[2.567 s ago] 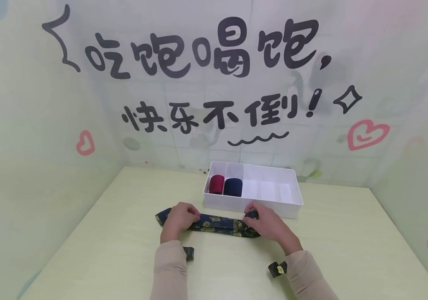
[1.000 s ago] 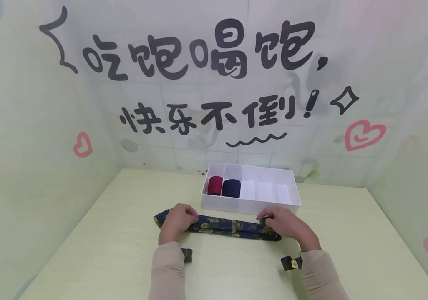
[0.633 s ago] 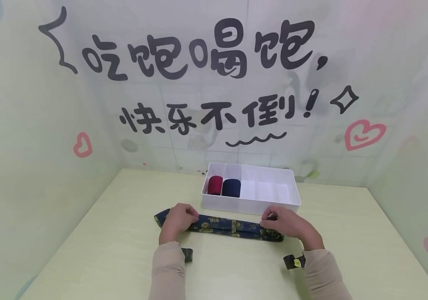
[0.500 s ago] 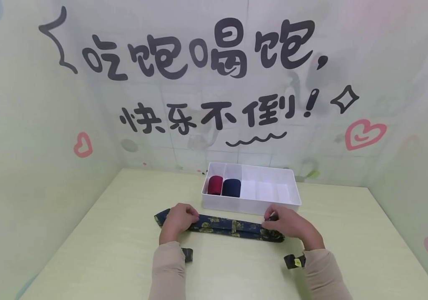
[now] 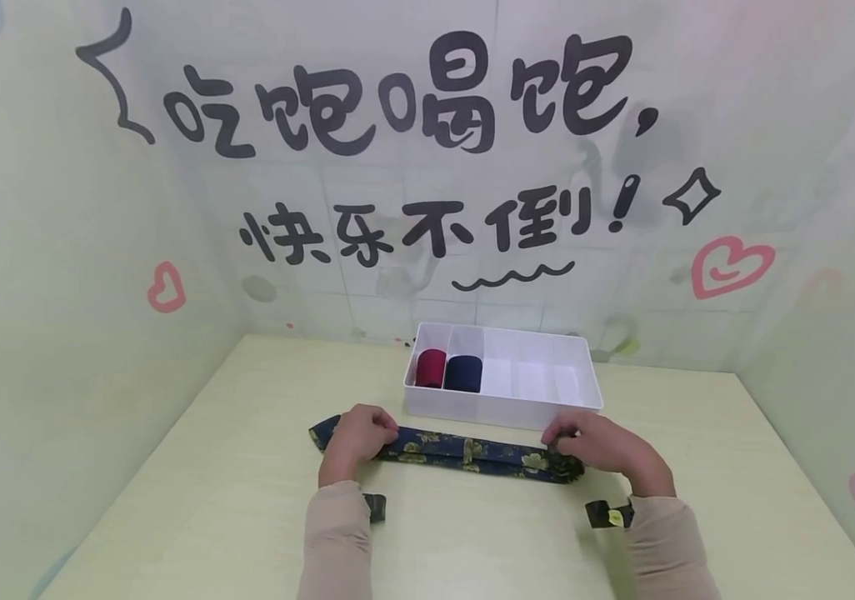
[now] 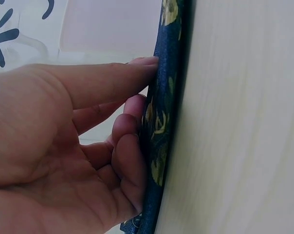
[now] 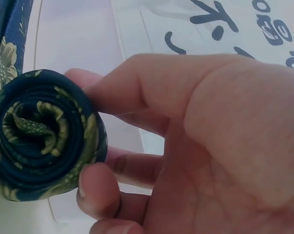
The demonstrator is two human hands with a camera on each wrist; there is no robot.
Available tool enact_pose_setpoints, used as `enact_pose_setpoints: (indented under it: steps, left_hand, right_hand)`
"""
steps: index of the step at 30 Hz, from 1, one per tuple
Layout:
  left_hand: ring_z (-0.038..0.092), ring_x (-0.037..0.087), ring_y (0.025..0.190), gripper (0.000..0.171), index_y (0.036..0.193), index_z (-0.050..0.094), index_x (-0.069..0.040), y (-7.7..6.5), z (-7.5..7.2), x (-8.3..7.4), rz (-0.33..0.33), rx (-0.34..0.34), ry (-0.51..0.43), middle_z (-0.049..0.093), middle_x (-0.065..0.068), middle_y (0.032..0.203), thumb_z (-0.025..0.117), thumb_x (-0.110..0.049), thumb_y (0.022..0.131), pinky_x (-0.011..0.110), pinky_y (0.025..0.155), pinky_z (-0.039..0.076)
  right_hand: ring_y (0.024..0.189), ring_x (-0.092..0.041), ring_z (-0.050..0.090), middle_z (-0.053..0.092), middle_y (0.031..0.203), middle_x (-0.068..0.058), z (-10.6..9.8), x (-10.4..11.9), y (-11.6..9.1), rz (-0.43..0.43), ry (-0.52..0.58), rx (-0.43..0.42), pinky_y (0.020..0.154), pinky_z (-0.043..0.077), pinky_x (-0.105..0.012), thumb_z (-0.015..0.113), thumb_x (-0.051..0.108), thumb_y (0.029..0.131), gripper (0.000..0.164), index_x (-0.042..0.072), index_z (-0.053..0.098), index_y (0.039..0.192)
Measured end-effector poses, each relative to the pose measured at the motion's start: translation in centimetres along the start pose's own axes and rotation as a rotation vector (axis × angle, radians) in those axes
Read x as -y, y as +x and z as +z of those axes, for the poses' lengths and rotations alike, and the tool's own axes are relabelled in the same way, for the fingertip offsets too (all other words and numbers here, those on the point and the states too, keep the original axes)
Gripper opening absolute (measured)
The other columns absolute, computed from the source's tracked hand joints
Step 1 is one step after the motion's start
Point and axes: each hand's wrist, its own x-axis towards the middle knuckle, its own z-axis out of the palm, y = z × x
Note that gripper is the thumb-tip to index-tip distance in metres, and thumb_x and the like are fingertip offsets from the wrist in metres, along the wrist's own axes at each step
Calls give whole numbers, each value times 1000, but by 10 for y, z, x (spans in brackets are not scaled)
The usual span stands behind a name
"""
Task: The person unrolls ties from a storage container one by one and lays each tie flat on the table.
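Note:
A navy necktie [image 5: 438, 450] with gold flowers lies lengthwise in front of a white box, its pointed end at the left. My left hand [image 5: 356, 440] holds it close to that point; in the left wrist view the thumb and curled fingers meet its edge. At the other end the tie is wound into a coil [image 7: 88, 141]. My right hand [image 5: 611, 450] grips this coil, thumb and fingers bent round its outer side in the right wrist view. Between the hands the tie stretches flat, narrow strip and keeper loop facing up.
Just behind the tie stands the white divided box [image 5: 502, 410]. Its two left compartments hold a red rolled tie [image 5: 431, 368] and a navy rolled tie [image 5: 464, 374]. A printed wall sheet rises behind the pale table [image 5: 472, 542]. Dark straps circle both wrists.
My right hand has shifted rightward with the coil, and the flat stretch between the hands has grown longer. My left hand stays in place on the tie.

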Motion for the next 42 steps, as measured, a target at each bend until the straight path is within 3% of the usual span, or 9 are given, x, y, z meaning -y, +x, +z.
enact_pose_setpoints:
  steps: [4,15,19,24,37,42]
  left_hand:
    - [61,21,83,3,92,76,-12,1,-1,-1,1,-5,1,73,5,92,73,-14,92,36,75,50]
    - [61,20,82,4,91,76,-11,-2,0,-1,4,-12,-4,73,5,91,74,-14,91,36,74,50]
    - [61,20,82,4,91,76,-11,-2,0,-1,6,-15,-12,73,5,90,74,-14,91,37,75,51]
    - [61,20,83,4,91,76,-11,-1,1,0,2,-17,-6,73,4,91,74,-15,91,37,76,51]
    - [61,20,83,3,92,76,-12,0,1,1,6,-14,-10,73,4,91,73,-14,91,37,76,51]
    - [61,20,83,3,92,76,-12,-1,1,2,5,-13,-3,72,4,91,73,-14,91,38,77,51]
  right_hand:
    - [82,-17,52,67,96,-4,-3,-1,-2,13,-21,-3,71,43,-34,55,6,92,20,9,71,103]
    - [64,-17,47,54,81,-5,-5,-3,-8,109,68,-13,61,42,-34,52,7,95,18,4,66,106]
    - [67,-17,49,55,82,-4,-6,-5,-7,132,65,-21,61,42,-32,58,17,99,12,6,64,101]
    - [74,-18,49,56,84,-2,-7,-7,-8,161,50,-35,64,41,-32,69,27,95,21,8,60,96]
    - [69,-18,47,54,83,-3,-10,-9,-14,157,51,-41,61,40,-33,71,17,93,22,6,52,93]
    - [71,-18,53,65,98,-12,-12,-9,-16,159,68,13,62,44,-33,67,11,94,18,3,57,106]
